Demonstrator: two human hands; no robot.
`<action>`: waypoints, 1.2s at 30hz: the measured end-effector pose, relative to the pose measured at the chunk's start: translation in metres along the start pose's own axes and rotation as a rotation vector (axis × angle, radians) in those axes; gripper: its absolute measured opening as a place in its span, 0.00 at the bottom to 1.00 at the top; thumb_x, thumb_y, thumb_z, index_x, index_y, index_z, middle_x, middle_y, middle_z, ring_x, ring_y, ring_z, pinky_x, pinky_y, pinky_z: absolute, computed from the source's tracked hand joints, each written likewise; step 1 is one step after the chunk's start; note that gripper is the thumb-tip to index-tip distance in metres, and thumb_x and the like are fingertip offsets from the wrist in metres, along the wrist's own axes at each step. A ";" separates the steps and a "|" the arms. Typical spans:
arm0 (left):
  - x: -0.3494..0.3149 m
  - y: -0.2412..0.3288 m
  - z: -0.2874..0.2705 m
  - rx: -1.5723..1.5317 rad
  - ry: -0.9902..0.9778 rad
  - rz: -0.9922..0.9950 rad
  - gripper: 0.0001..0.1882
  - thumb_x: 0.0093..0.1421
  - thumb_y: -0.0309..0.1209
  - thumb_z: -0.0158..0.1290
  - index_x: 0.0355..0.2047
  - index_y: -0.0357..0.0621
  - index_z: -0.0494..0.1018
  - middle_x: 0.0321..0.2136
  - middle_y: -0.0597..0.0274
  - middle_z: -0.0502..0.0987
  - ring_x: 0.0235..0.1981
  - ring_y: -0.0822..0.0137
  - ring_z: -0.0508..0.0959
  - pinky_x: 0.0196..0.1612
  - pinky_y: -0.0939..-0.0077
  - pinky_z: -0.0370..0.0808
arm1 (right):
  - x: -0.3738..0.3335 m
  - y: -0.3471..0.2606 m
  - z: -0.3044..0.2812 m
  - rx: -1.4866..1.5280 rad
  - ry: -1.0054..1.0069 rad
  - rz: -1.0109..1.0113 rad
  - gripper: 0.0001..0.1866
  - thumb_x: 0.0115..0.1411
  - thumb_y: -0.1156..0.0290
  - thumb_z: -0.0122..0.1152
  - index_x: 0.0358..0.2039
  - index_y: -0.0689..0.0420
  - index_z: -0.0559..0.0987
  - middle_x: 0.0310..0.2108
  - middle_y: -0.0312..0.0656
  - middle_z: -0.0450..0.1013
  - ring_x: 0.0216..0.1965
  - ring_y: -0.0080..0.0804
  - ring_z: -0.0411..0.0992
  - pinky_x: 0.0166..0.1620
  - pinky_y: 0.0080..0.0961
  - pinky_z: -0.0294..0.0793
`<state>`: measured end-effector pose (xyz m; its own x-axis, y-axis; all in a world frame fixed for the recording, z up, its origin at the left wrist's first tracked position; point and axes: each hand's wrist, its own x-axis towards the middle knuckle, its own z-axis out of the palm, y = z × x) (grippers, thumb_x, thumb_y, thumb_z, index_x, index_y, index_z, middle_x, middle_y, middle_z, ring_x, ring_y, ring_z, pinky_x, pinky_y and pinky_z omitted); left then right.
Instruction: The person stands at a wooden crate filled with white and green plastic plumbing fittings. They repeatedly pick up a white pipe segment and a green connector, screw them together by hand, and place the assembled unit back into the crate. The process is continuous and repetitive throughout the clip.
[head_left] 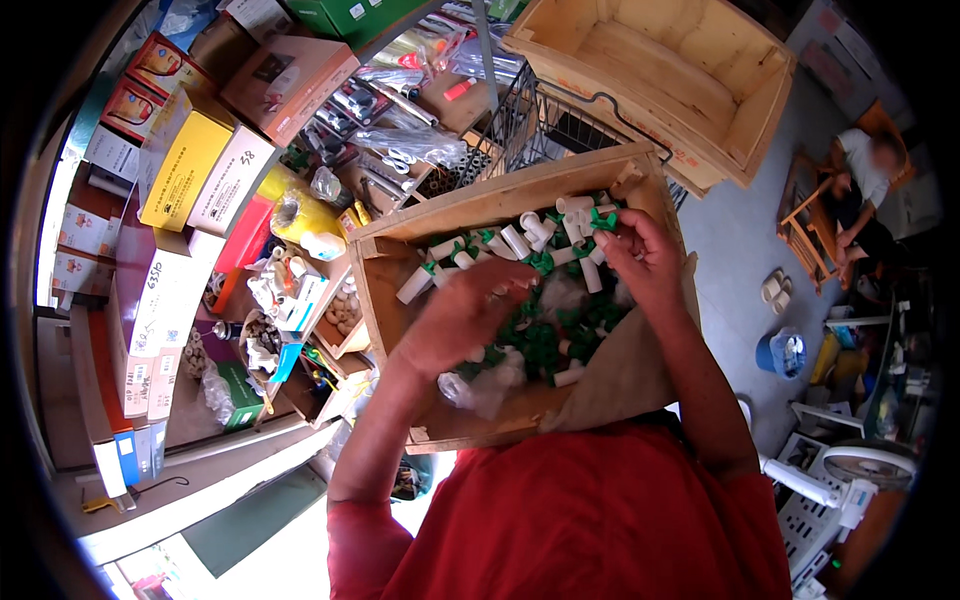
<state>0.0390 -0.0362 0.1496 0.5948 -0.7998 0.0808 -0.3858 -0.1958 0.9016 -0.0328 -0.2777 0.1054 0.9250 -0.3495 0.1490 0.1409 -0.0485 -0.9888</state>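
Observation:
A wooden crate (480, 429) in front of me holds many white plastic pipe valves (516, 241) with green handles. Clear plastic bags (490, 388) lie among the pieces. My right hand (643, 256) is over the right side of the crate, its fingertips pinched around a valve with a green handle (603, 219). Over the left part of the crate hovers my left hand (455, 315), blurred by motion, so its grip does not show clearly. A beige cloth (605, 385) drapes over the crate's near right corner.
Another wooden crate (690, 80) stands beyond, beside a black wire basket (545, 125). Shelves on the left carry stacked cardboard boxes (175, 180) and plumbing parts. At the right, a person (868, 175) sits on a wooden chair, near slippers (776, 290) and a blue bin (781, 353).

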 end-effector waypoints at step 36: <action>0.130 -0.059 0.110 0.792 0.117 0.157 0.33 0.44 0.36 0.63 0.51 0.40 0.67 0.49 0.50 0.67 0.55 0.51 0.66 0.59 0.55 0.61 | 0.005 -0.017 -0.013 0.241 0.240 0.007 0.12 0.61 0.76 0.59 0.46 0.62 0.74 0.35 0.35 0.75 0.25 0.15 0.67 0.28 0.15 0.69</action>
<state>0.0618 -0.1914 0.0599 0.5449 -0.7956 0.2648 -0.8291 -0.4641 0.3118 -0.0354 -0.2906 0.1225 0.8209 -0.5606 0.1090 0.2408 0.1667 -0.9562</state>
